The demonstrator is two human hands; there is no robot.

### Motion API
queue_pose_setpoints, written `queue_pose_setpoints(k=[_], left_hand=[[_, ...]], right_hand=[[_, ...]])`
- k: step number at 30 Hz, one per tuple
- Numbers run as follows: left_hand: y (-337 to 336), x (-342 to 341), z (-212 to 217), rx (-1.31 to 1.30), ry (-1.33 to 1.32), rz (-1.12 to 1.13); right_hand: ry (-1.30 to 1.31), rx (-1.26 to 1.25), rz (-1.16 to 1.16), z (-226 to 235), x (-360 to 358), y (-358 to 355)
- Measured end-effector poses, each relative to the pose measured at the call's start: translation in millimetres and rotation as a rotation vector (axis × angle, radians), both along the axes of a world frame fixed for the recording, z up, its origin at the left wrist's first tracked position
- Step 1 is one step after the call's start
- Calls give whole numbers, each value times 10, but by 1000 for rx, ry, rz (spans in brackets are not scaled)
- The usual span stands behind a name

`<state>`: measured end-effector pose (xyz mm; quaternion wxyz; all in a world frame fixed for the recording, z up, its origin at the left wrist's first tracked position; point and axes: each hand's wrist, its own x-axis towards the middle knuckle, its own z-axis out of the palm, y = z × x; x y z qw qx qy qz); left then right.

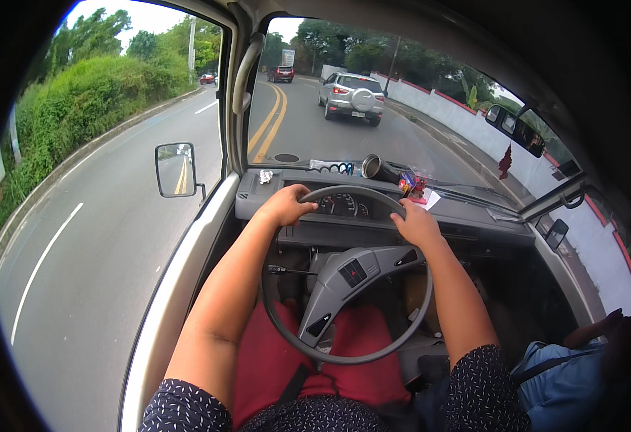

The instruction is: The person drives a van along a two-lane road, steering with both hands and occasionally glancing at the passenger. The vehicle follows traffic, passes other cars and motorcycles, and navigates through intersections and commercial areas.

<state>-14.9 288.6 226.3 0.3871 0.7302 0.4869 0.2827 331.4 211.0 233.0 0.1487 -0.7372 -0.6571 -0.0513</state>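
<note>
Both hands, left hand point(287, 205) and right hand point(416, 225), grip the steering wheel point(308, 344).

Steering wheel point(346, 277): grey moulded plastic, matt, rim smooth and a little worn, hub faintly grained. Dashboard point(373, 216): dull grey plastic, dusty. Side mirror point(175, 170): glossy glass in a black matt plastic housing. Door frame point(179, 288): painted metal, pale, satin sheen. Sleeves point(186, 407): dark woven cloth with small light print. Red cloth point(269, 360) over the lap, soft, matt. Road point(92, 245): rough grey asphalt.
</note>
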Motion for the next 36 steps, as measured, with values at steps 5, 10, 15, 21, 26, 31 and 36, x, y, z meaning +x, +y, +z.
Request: queue_pose_setpoints(k=[5,10,15,21,26,31,36], left_hand=[[-78,-57,-65,148,174,60],[-147,-121,-154,232,218,114],[-92,-123,-141,253,201,103],[-54,-132,-202,350,246,115],[-89,-193,-236,273,222,121],[-276,-261,-323,280,152,179],[-494,-328,-413,214,82,256]], right_hand=[[-38,-200,-69,189,-188,343],[11,-167,-146,179,-274,287],[62,-123,-204,206,-337,164],[88,-105,-221,225,-368,126],[67,-90,-206,209,-416,172],[-9,-74,-159,235,-496,298],[-56,-53,-103,278,-631,414]])
